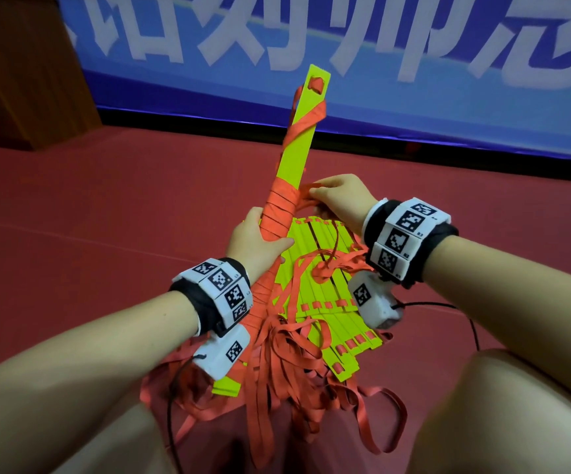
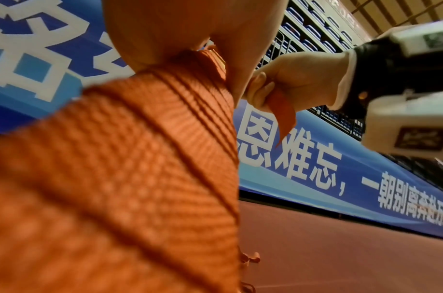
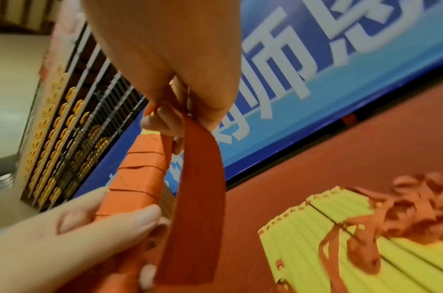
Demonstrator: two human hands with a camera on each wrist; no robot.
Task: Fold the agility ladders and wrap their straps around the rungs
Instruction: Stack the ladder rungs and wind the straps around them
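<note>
A stack of yellow-green ladder rungs (image 1: 302, 145) stands tilted upright in front of me, its lower half bound in tight turns of orange strap (image 1: 279, 213). My left hand (image 1: 255, 242) grips the bound part, thumb across the wraps. My right hand (image 1: 337, 196) pinches the free orange strap (image 3: 198, 190) right beside the wrapped stack (image 3: 140, 176). One loose turn of strap (image 1: 308, 121) spirals up to the slot at the rungs' top. A second ladder's yellow-green rungs (image 1: 325, 292) lie flat on the floor under my hands, fanned out.
Loose orange straps (image 1: 297, 391) pile in a tangle between my knees on the red floor (image 1: 89, 206). A blue banner with white characters (image 1: 345, 39) runs along the far wall. A brown wooden box (image 1: 20, 80) stands at the far left.
</note>
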